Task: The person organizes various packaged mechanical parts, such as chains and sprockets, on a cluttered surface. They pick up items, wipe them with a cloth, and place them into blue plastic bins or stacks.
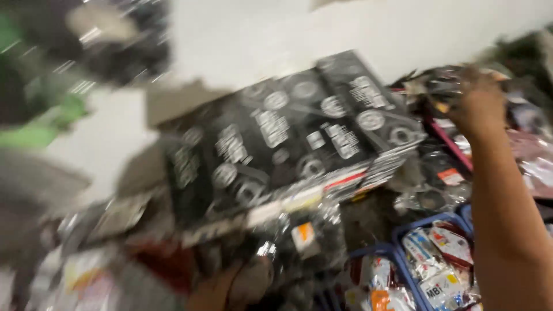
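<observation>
The view is blurred by motion. A stack of flat black boxes (288, 138) with white round prints fills the middle, tilted. My left hand (230, 285) is at the bottom edge under the stack's near end, seemingly holding it among shiny plastic wrap. My right hand (475, 103) reaches away at the upper right, fingers closed on small clear-wrapped packets (432, 86); exactly what it grips is smeared.
Blue crates (397, 253) at the lower right hold several small sealed packets. More wrapped goods lie at the right (530, 155). A pale surface (288, 29) runs across the top. Green and dark shapes (34, 115) sit at the left.
</observation>
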